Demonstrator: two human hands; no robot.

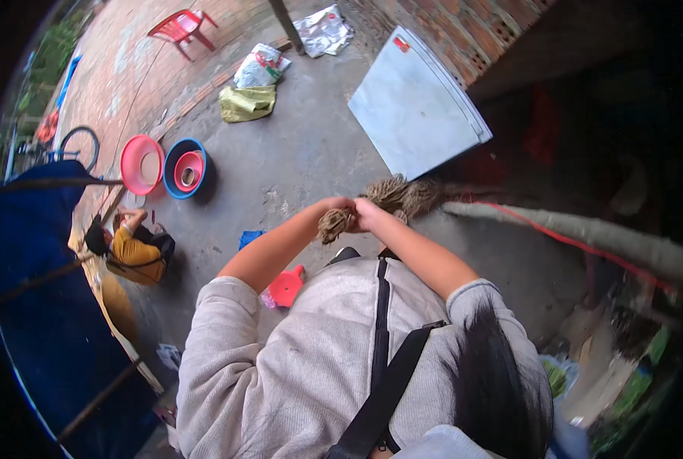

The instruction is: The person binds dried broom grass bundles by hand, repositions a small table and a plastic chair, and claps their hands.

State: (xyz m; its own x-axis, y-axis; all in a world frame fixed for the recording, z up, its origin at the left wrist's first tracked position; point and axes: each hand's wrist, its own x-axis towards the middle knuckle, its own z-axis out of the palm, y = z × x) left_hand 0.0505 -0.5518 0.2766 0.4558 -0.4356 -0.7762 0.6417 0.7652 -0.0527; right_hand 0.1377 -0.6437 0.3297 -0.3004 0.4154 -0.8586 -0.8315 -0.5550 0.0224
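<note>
A bundle of brown, twisted fibrous strands (335,225), like dried stalks or coarse rope, is gripped in front of my waist. My left hand (339,205) is closed around it, with one end poking out below the fingers. Pressed close beside it, my right hand (366,215) is also closed on the bundle. Just beyond my right hand hang more brown strand clumps (388,192); I cannot tell if they belong to the same bundle. The fingers are partly hidden by the backs of the hands.
A white box-shaped appliance (418,103) stands ahead. To the right a pale pole (571,229) carries red cord. A red stool (286,288) is by my left side. Leftward, a person in yellow (138,252) crouches near a pink basin (132,164) and a blue tub (171,183).
</note>
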